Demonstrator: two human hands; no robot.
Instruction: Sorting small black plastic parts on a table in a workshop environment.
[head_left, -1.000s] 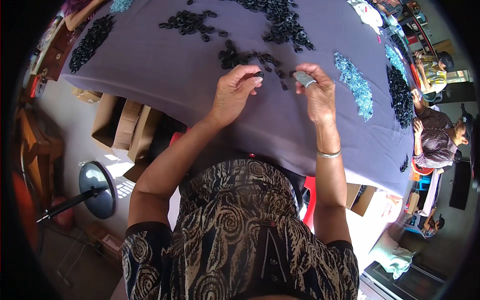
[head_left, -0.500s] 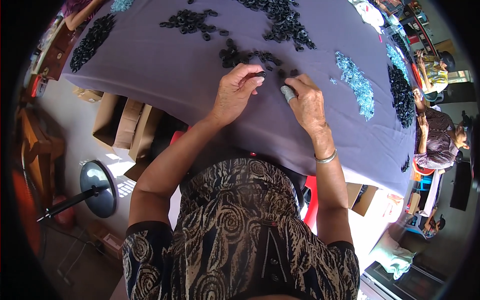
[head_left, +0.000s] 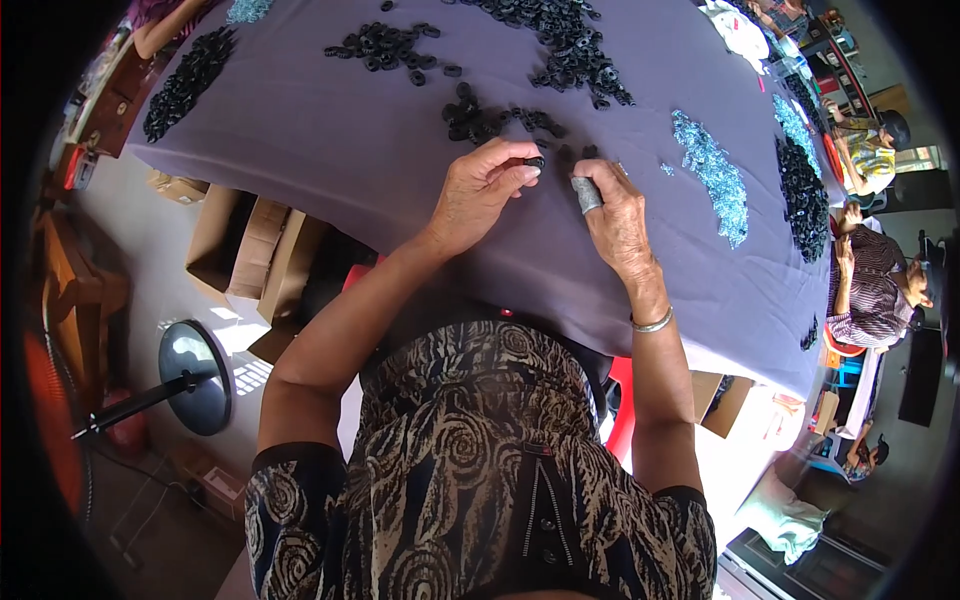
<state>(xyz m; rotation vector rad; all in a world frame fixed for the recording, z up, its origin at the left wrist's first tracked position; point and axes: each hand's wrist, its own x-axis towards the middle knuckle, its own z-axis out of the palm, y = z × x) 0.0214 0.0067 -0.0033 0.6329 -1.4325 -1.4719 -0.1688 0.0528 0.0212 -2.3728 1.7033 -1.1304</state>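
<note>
Inward toward the left hand has come the right hand since a second ago, its fingers now curled beside a grey finger wrap, so whether they grip anything cannot be told. Left thumb and fingers pinch a small black piece, mostly hidden by them, with loose black pieces at twelve o'clock from that hand. Between eight and nine o'clock from it, a cardboard box has a shadowed, unreadable interior; at five o'clock from the right hand, another carton, partly covered by the tablecloth, holds something dark.
</note>
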